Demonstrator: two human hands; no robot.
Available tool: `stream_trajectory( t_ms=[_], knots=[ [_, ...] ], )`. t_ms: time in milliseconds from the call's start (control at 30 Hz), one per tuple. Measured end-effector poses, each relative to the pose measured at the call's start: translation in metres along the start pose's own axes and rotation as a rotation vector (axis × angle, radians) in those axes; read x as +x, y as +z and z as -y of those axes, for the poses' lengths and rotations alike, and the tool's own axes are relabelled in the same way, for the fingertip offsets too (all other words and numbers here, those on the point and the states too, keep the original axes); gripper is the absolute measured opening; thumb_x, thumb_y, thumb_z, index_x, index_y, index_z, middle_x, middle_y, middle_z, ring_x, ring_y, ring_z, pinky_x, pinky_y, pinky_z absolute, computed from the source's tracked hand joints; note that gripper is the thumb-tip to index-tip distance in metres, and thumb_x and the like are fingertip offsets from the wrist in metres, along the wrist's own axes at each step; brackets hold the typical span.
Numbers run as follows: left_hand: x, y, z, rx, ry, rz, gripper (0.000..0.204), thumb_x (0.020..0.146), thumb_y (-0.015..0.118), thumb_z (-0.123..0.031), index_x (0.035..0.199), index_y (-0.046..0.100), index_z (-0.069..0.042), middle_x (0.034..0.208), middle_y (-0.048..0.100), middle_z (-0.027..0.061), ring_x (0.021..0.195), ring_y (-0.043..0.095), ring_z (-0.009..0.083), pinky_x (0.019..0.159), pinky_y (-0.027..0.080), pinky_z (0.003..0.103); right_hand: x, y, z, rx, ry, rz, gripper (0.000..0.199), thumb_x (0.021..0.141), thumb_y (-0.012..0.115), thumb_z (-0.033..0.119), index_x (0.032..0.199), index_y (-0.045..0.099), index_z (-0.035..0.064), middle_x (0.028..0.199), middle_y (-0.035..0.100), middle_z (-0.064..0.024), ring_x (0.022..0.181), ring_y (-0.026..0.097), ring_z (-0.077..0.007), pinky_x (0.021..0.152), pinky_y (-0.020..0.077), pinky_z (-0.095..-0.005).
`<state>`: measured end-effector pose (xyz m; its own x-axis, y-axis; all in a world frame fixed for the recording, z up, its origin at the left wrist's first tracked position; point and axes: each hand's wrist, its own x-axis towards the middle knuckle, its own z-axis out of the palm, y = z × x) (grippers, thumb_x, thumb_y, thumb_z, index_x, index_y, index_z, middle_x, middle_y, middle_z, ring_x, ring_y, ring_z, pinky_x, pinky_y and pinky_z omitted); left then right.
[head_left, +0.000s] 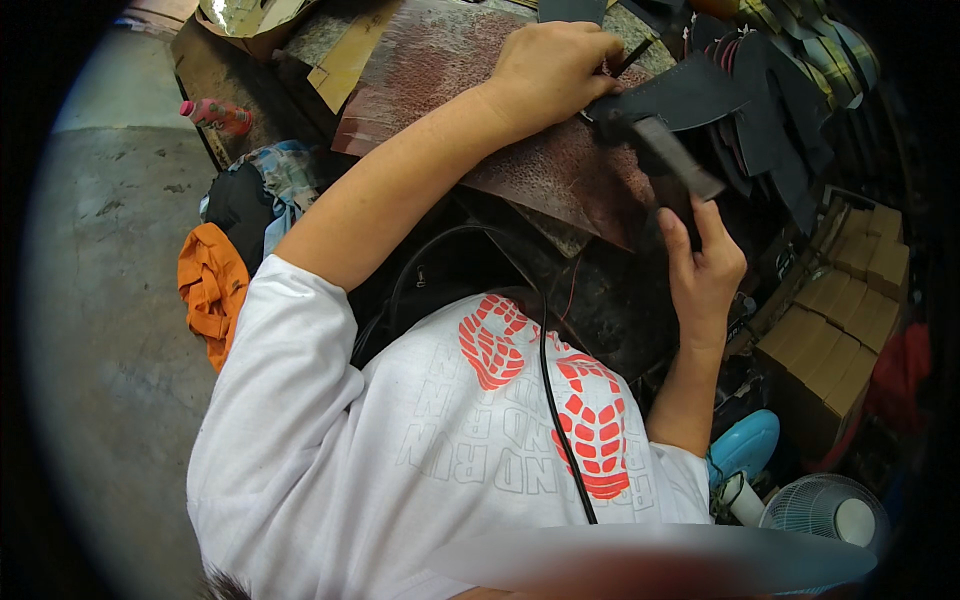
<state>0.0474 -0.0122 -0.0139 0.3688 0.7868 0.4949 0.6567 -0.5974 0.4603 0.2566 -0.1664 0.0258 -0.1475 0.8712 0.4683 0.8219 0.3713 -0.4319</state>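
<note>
Under and around our left hand [558, 72] spreads a mottled red-brown board [420, 90]. Cartons [835, 310] sit to the right of our right hand [708, 260]; black pieces [785, 110] bunch beyond it. One curved black sheet [695, 92] lies just right of our left hand. Our right hand grips a blurred, hammer-like tool [680, 160], its grey head between our hands. Our left, fingers curled, holds a thin dark rod [636, 54].
</note>
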Motion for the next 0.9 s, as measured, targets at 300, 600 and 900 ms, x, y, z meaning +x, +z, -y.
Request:
stream_trajectory(
  t_ms=[300,600,900],
  knots=[
    [-0.004,-0.009,-0.009,-0.009,0.071,0.021,0.022,0.083,0.079,-0.029,0.098,0.072,-0.014,0.094,0.070,0.0014,0.085,0.071,0.0266,0.075,0.056,0.038,0.063,0.015,0.004,0.753,0.357,-0.158,0.038,0.086,0.083,0.012,0.115,0.060,0.0026,0.087,0.067,-0.0014,0.058,0.058,-0.0067,0.050,0.0461,-0.0216],
    [-0.003,-0.007,-0.006,-0.076,0.066,-0.016,0.021,0.083,0.079,-0.029,0.096,0.071,-0.014,0.093,0.070,0.0023,0.085,0.071,0.0276,0.074,0.056,0.039,0.100,0.047,-0.008,0.475,0.242,-0.174,0.040,0.088,0.079,0.007,0.119,0.056,0.0021,0.090,0.070,-0.0046,0.065,0.066,-0.0087,0.058,0.0557,-0.0232],
    [-0.003,-0.003,-0.001,-0.079,0.129,0.026,0.020,0.084,0.078,-0.027,0.096,0.071,-0.013,0.093,0.070,0.0029,0.086,0.070,0.0262,0.073,0.056,0.038,0.105,0.005,0.009,0.552,0.345,-0.420,0.037,0.084,0.080,0.003,0.112,0.056,0.0053,0.085,0.069,-0.0077,0.059,0.065,-0.0137,0.049,0.0523,-0.0248]
  ],
)
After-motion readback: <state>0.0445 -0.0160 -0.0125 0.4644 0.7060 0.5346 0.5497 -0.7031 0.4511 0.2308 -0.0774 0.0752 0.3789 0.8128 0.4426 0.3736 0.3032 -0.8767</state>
